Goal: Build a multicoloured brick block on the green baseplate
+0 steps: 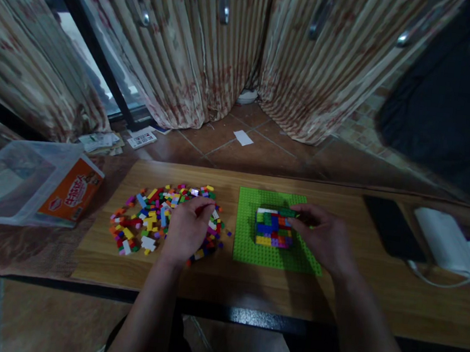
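Note:
My left hand [187,230] is over the right part of a pile of loose toy bricks [150,220] in many colours. Its thumb and forefinger are closed together. A bit of red shows by the fingertips, but I cannot tell whether it is held or lies behind. On a green studded baseplate [244,252] sits a low, many-coloured block of joined bricks [271,233]. My right hand [323,235] reaches its far right corner, thumb and forefinger closed round a dark green brick [286,211] at the back edge.
Left of the pile stands a clear plastic box [20,176] with an orange label. A black phone [393,226] and a white power bank [446,240] with a cable lie at the right. Beyond the wooden table [206,290] hang striped curtains [181,52].

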Action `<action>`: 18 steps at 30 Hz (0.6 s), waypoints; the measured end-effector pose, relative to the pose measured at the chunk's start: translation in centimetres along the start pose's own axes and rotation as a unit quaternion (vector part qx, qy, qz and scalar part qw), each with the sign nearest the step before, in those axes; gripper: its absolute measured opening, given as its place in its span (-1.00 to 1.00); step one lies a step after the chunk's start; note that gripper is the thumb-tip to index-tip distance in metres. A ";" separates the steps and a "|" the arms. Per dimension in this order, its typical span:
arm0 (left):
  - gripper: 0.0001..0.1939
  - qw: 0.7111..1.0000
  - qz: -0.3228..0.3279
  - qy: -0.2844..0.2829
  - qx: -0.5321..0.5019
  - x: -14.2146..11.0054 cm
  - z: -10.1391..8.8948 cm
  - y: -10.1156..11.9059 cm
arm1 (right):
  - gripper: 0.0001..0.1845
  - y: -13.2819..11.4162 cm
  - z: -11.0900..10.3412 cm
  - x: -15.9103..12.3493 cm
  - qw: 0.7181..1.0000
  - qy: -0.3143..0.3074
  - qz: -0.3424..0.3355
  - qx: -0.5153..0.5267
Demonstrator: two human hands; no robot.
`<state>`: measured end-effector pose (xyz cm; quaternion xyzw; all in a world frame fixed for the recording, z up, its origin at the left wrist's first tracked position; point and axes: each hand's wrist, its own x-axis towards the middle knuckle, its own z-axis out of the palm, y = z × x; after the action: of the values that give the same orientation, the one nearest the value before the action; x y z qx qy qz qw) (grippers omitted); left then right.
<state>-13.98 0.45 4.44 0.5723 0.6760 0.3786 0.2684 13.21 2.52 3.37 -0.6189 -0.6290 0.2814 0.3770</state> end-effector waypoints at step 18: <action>-0.67 0.917 -0.128 -0.132 -0.355 -1.9 5.8 2.6 | -0.77 0.4 0.9 -0.3 0.993 0.010 -0.085 -0.082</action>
<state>-7.53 -0.09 3.12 0.3927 0.5228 0.4775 0.5869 12.69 2.31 2.55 -0.5951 -0.6962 0.1897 0.3538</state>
